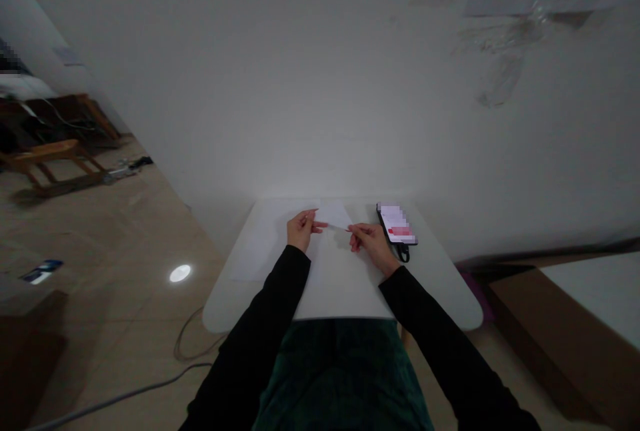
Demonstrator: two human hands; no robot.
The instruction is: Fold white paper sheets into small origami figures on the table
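Above a small white table, both hands hold a piece of white paper (333, 214), which spans the gap between them with its near edge slightly dark. My left hand (301, 229) is closed on its left side, with thumb bent and some fingers pointing right. At the right corner, my right hand (369, 242) pinches the paper between thumb and fingertips. Under and beside the left hand a larger white sheet (255, 251) lies flat on the tabletop. Just behind the right hand rests a phone (397, 224) with its screen lit and a black strap.
The white table (430, 297) stands against a pale wall (310, 84). Cables (145, 387) run over the floor at left. A brown box (560, 331) with a white top is at right. A wooden stool (55, 154) stands farther back at left.
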